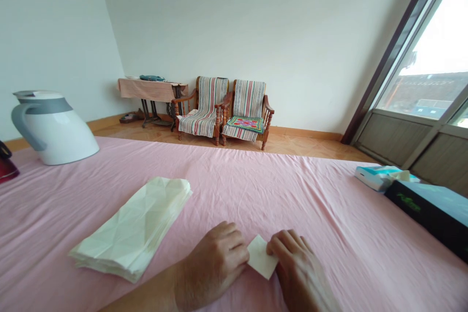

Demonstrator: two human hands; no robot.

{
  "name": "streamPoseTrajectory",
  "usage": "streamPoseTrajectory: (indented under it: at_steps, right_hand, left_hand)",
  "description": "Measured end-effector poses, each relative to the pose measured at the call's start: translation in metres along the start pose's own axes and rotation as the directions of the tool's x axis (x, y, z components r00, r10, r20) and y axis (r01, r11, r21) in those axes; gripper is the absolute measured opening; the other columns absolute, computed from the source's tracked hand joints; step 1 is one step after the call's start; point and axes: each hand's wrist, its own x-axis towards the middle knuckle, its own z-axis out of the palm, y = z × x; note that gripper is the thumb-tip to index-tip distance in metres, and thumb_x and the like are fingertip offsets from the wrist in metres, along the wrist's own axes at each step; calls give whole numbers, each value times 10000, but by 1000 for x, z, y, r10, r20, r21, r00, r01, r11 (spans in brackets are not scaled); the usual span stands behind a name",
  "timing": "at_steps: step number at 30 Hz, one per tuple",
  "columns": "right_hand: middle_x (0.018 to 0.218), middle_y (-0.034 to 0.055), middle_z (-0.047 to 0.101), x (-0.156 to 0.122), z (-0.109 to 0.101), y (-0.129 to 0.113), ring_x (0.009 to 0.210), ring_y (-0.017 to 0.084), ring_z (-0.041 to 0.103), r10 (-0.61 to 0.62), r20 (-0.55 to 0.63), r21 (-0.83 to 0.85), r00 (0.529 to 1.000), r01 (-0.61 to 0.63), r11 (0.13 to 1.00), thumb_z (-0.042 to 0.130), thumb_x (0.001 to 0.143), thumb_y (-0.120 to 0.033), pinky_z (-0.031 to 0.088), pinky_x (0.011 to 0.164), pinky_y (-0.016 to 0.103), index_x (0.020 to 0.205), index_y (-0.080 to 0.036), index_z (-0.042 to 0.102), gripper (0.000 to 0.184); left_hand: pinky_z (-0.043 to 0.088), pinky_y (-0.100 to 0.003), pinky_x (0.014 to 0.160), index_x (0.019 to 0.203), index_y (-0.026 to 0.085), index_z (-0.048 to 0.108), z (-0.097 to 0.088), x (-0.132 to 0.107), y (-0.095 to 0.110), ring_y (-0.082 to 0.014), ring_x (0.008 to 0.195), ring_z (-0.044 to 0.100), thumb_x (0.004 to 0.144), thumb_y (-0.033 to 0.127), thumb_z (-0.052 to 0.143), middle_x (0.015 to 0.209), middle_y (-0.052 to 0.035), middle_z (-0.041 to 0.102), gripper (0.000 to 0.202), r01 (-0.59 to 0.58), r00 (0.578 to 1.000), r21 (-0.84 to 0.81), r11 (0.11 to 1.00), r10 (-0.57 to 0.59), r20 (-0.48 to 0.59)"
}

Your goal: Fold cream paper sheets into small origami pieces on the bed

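Observation:
A small folded piece of white paper (261, 257) lies on the pink cloth (256, 185) near the front edge. My left hand (214, 263) has its fingers curled and pressed on the paper's left side. My right hand (298, 268) pinches the paper's right side with curled fingers. To the left, apart from both hands, a stack of creased white paper sheets (135, 226) lies flat on the cloth.
A white and grey electric kettle (51, 126) stands at the far left, with a dark red object (6, 165) at the edge. A tissue pack (380, 176) and a black box (431, 209) lie at the right. Two wooden chairs (223, 112) and a side table stand by the far wall.

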Motion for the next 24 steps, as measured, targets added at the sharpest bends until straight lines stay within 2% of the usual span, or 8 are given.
streamPoseTrajectory:
  at_steps: [5,8,11,15,17,20,24]
  right_hand:
    - [982,81,586,9,-2,-3,870,234,537,-51,-18,78,999,52,996,426,782,34,439,698,359,906,-209,546,298]
    - [1078,92,581,13,-2,-4,953,259,536,-51,13,57,999,50,997,471,760,27,457,745,393,972,-220,568,340]
    - [1068,88,594,12,-3,-4,933,255,548,-45,32,68,998,43,997,505,735,12,466,747,397,1031,-221,562,380]
    - [979,69,608,4,-5,-4,825,239,557,-79,4,99,997,78,992,549,738,-53,457,669,365,851,-223,580,206]
    - [970,61,610,1,-4,-2,820,233,562,-58,-17,119,998,60,991,536,739,-52,449,661,354,794,-226,583,188]
    - [972,48,625,0,-1,3,871,227,580,36,8,168,999,-37,985,522,749,-36,460,708,355,778,-243,621,231]
    - [948,45,661,3,-2,14,896,257,605,132,70,165,989,-142,976,648,749,-146,485,701,382,673,-268,661,144]
  left_hand:
    - [371,-308,652,716,156,511,-7,0,4,-166,675,449,954,97,416,730,-26,532,263,-86,993,153,984,98,-68]
    - [388,-322,676,731,154,525,-7,-1,5,-174,680,460,947,87,422,729,-32,536,249,-105,991,226,969,120,-53]
    - [397,-333,689,744,152,528,-2,-2,5,-181,687,465,940,93,434,743,-37,544,226,-96,994,223,970,103,-19]
    - [400,-318,693,746,163,522,3,-2,2,-170,690,463,945,104,426,760,-26,548,229,-84,996,105,991,86,-18]
    - [396,-295,677,733,165,520,3,-2,0,-162,697,468,924,93,474,753,-11,548,209,-36,999,18,999,36,0]
    - [402,-261,689,744,164,561,3,-1,-2,-159,771,504,829,34,601,771,5,561,161,131,991,-140,982,-124,55]
    - [417,-249,713,736,170,623,3,0,-4,-159,813,538,741,13,694,782,9,573,172,362,932,-307,880,-348,101]
